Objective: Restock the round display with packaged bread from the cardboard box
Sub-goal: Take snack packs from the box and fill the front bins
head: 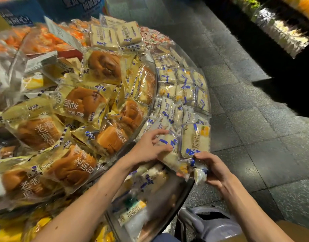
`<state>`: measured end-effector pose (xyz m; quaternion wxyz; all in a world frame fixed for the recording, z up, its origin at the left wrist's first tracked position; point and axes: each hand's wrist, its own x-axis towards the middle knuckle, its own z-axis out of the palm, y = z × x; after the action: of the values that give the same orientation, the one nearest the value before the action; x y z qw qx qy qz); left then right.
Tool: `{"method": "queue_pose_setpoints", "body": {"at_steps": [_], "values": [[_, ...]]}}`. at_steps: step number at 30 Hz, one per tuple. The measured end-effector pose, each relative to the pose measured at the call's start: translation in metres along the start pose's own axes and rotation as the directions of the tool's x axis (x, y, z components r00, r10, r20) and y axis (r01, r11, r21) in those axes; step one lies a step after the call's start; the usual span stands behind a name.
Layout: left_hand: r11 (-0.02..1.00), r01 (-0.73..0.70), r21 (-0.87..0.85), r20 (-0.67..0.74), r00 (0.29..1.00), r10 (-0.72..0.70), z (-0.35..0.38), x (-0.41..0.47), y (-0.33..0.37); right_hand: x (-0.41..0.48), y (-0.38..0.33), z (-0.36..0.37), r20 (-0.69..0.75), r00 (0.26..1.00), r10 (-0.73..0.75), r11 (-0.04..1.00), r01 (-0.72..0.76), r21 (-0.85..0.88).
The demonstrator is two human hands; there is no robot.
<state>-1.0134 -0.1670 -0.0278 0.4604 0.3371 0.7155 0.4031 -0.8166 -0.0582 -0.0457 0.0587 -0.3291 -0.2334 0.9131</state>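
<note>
Head: left hand [148, 148] round packet [171, 159]

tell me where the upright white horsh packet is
Head view, lower right of centre: the white packet stands at the round display's rim, gripped by the right hand, beside the second packet in the left hand.

Head view: looking forward and down from the person's head.
Nearness: hovering close above the round display [169, 193] rim.
</note>
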Motion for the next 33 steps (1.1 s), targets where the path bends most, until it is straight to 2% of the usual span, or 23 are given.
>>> {"method": "queue_pose_setpoints", "body": {"at_steps": [3, 6, 9, 13, 16, 21, 25, 27, 29, 33], "values": [[0.999, 0.033, -0.007, 0.099, 0.995, -0.032, -0.019, -0.024, -0.007, 0.005, 0.006, 0.004, -0.054, 0.998, 0.041, 0.997, -0.044, -0.058], [0.995, 0.002, 0.098, 0.145, 0.989, -0.017, -0.036, -0.049, -0.017, 0.005, 0.01, 0.011, -0.057, 0.996, 0.071, 0.988, -0.078, -0.132], [0.994, 0.053, 0.093, 0.094, 0.994, -0.062, -0.045, -0.07, -0.033, 0.002, 0.013, 0.015, -0.056, 0.996, 0.068, 0.976, -0.078, -0.203], [0.984, 0.17, 0.046, -0.039, 0.985, -0.168, -0.048, -0.104, -0.068, 0.003, 0.018, 0.005, -0.1, 0.995, 0.03, 0.986, -0.046, -0.16], [0.958, 0.222, 0.18, -0.046, 0.975, -0.218, -0.026, -0.129, -0.094, 0.0, 0.025, -0.005, -0.135, 0.99, 0.026, 0.989, -0.045, -0.143], [0.909, 0.232, 0.346, -0.094, 0.973, -0.212, 0.033, -0.164, -0.135, -0.008, 0.044, -0.005, -0.113, 0.991, 0.065, 0.976, -0.087, -0.199], [0.871, 0.106, 0.479, -0.026, 0.994, -0.106, 0.06, -0.178, -0.145, -0.017, 0.059, 0.003, -0.074, 0.993, 0.093, 0.953, -0.11, -0.283], [0.82, 0.035, 0.571, -0.004, 0.999, -0.04, 0.069, -0.177, -0.153, -0.021, 0.064, 0.006, -0.089, 0.991, 0.102, 0.945, -0.125, -0.303], [0.723, 0.022, 0.691, 0.012, 0.999, -0.042, 0.076, -0.172, -0.156, -0.025, 0.068, 0.007, -0.106, 0.989, 0.1, 0.939, -0.129, -0.319], [0.412, -0.003, 0.911, 0.098, 0.973, -0.208, 0.087, -0.16, -0.157, -0.03, 0.073, 0.006, -0.121, 0.988, 0.099, 0.919, -0.137, -0.371]]}}
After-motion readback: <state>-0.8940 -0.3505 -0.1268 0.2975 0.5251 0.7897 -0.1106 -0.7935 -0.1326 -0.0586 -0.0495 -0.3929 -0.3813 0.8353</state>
